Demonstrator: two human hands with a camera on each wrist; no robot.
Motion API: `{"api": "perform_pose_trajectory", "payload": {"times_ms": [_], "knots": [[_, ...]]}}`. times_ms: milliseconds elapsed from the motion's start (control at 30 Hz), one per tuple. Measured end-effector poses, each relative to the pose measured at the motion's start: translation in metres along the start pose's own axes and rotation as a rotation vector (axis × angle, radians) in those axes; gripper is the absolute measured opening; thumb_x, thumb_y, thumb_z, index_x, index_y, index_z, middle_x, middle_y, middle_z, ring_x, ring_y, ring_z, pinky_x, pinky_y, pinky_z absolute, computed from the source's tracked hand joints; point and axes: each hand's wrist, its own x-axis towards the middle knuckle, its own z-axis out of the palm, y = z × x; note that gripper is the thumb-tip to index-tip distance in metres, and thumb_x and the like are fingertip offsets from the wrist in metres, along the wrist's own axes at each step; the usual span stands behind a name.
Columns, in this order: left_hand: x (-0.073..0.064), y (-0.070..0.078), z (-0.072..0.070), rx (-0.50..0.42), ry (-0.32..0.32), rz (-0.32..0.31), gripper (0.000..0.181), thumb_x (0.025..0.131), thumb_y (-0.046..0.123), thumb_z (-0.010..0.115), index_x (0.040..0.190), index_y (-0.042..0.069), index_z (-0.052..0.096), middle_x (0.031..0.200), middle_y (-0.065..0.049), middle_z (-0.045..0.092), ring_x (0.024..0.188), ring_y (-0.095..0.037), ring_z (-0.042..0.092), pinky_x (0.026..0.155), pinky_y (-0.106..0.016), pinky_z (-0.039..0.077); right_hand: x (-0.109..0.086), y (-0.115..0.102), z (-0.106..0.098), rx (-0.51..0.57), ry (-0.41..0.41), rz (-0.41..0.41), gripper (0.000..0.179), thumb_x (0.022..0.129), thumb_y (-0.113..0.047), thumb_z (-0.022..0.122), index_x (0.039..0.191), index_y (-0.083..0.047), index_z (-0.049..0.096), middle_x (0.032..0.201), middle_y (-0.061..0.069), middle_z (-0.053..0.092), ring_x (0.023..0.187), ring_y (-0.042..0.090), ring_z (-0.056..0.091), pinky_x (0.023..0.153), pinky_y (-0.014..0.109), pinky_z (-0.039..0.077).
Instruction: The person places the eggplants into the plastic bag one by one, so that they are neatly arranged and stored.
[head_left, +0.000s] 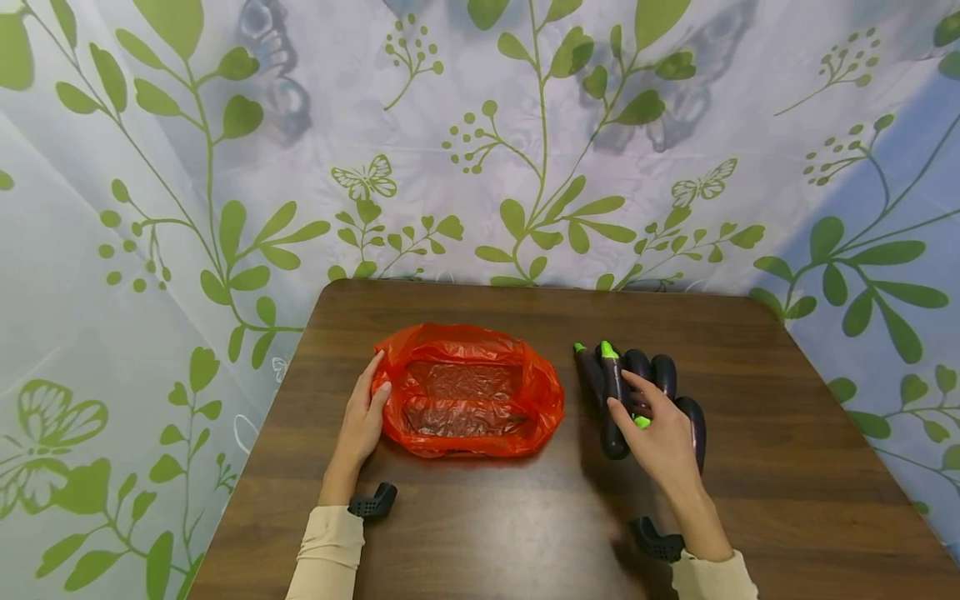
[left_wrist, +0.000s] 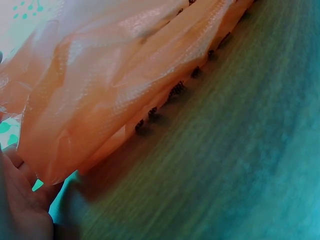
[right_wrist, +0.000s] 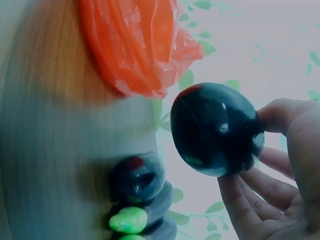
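Note:
A red plastic bag [head_left: 540,400] stands with its mouth spread wide on the table. My left hand [head_left: 365,421] grips its left rim, the thumb at the edge; the left wrist view shows fingers [left_wrist: 32,200] partly behind the plastic. To the right, my right hand [head_left: 660,433] holds a dark purple eggplant [head_left: 613,392] with a bright green stem end between thumb and fingers. The right wrist view shows its round glossy end [right_wrist: 217,130], above the table. Several more eggplants [head_left: 664,375] lie close together beneath and beside that hand, partly hidden by it.
The brown wooden table [head_left: 495,525] meets a leaf-patterned curtain [head_left: 450,225] at its back edge. Each wrist wears a black camera mount [head_left: 373,502]. In the left wrist view, dark perforated bits [left_wrist: 176,90] show along the bag's lower edge.

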Motion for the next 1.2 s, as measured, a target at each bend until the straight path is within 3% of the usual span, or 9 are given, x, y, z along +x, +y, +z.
{"api": "perform_pose_trajectory", "payload": {"times_ms": [133,267,433,1200], "knots": [[-0.001,0.001,0.000,0.003,-0.005,-0.013,0.056,0.110,0.033,0.045,0.164,0.024,0.029,0.168,-0.011,0.031,0.154,-0.037,0.030,0.123,-0.063,0.024,0.002,-0.004,0.001,0.021,-0.007,0.003,0.049,0.095,-0.022,0.076,0.140,-0.008,0.062,0.120,0.021,0.072,0.099,0.035,0.074,0.079,0.042,0.063],[-0.001,0.001,-0.001,0.007,-0.001,-0.013,0.056,0.111,0.033,0.045,0.164,0.024,0.029,0.167,-0.011,0.032,0.153,-0.038,0.030,0.122,-0.064,0.024,0.002,-0.009,0.003,0.047,-0.028,0.023,0.050,0.097,-0.025,0.074,0.142,-0.009,0.060,0.124,0.024,0.070,0.100,0.039,0.074,0.079,0.052,0.062],[-0.001,0.003,-0.001,0.002,-0.006,-0.013,0.056,0.110,0.035,0.045,0.164,0.025,0.029,0.167,-0.010,0.032,0.154,-0.037,0.030,0.122,-0.063,0.024,0.004,-0.014,0.006,0.076,-0.049,0.036,0.050,0.097,-0.027,0.073,0.142,-0.010,0.060,0.128,0.025,0.068,0.101,0.041,0.074,0.079,0.054,0.061],[-0.001,0.001,-0.001,0.000,-0.006,-0.026,0.056,0.111,0.036,0.044,0.164,0.024,0.030,0.168,-0.011,0.031,0.153,-0.038,0.031,0.123,-0.063,0.024,0.012,-0.036,0.021,0.163,-0.063,-0.011,0.048,0.096,-0.027,0.074,0.141,-0.015,0.062,0.130,0.013,0.070,0.107,0.031,0.073,0.087,0.046,0.061]]}}
